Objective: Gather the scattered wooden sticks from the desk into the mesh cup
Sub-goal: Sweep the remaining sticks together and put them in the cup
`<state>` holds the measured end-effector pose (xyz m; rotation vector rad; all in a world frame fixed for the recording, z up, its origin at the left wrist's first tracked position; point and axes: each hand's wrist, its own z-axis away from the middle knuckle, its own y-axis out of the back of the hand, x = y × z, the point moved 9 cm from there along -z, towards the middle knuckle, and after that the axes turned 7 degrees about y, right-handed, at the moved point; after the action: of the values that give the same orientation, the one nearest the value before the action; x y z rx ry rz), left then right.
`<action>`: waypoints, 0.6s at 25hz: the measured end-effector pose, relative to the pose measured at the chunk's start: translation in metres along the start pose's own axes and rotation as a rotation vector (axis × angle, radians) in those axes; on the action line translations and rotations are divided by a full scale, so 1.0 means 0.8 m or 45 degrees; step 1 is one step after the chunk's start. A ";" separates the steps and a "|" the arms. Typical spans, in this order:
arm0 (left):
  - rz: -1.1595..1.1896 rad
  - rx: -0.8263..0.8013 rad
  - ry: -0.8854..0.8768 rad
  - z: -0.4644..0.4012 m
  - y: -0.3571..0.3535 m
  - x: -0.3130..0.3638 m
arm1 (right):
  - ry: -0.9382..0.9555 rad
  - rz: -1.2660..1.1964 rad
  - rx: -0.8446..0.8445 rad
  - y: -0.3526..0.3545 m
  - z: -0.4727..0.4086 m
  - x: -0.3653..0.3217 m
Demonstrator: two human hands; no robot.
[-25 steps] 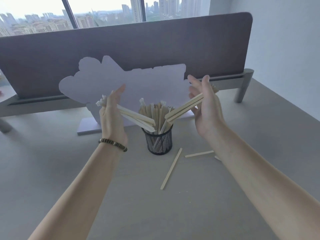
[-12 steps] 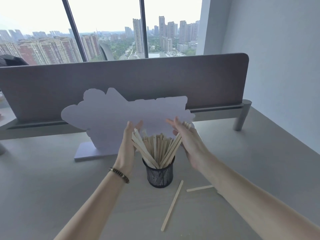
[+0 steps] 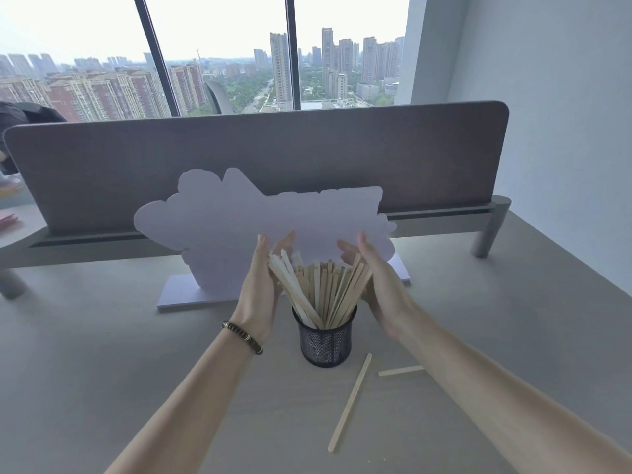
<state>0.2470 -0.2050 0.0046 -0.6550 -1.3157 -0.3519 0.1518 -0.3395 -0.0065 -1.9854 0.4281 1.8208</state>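
A round black cup [image 3: 325,340] of fine wire mesh stood on a smooth, pale grey worktop [image 3: 102,371]. It was packed with thin, flat, pale wooden sticks [image 3: 321,289] that stood upright and fanned out above its rim.

The left hand [image 3: 261,289] cupped the left side of the bundle above the cup, fingers spread and palm against the leaning sticks, not clenched. The right hand [image 3: 374,278] pressed in the same way on the right side, fingers loosely extended. A dark beaded bracelet [image 3: 242,336] circled the left wrist.

Just right of the cup and nearer the person, one long stick [image 3: 350,401] lay flat on the worktop. A shorter stick [image 3: 400,371] lay beside it, partly hidden by the right forearm.

Behind the cup stood a flat, pale lilac cut-out board [image 3: 219,227] with a wavy outline on a flat base. Behind that rose a matte grey divider panel [image 3: 256,148] with rounded corners.
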 end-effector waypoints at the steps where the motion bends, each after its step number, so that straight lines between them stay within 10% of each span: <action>1: -0.016 0.011 -0.010 0.000 0.001 0.000 | -0.015 -0.075 0.023 0.004 -0.003 0.000; 15: -0.242 0.183 -0.126 0.011 0.005 0.020 | -0.138 -0.024 -0.016 0.005 -0.013 0.007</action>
<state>0.2462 -0.1947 0.0197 -0.4319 -1.4876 -0.3783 0.1593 -0.3476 -0.0120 -1.8819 0.3647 1.9126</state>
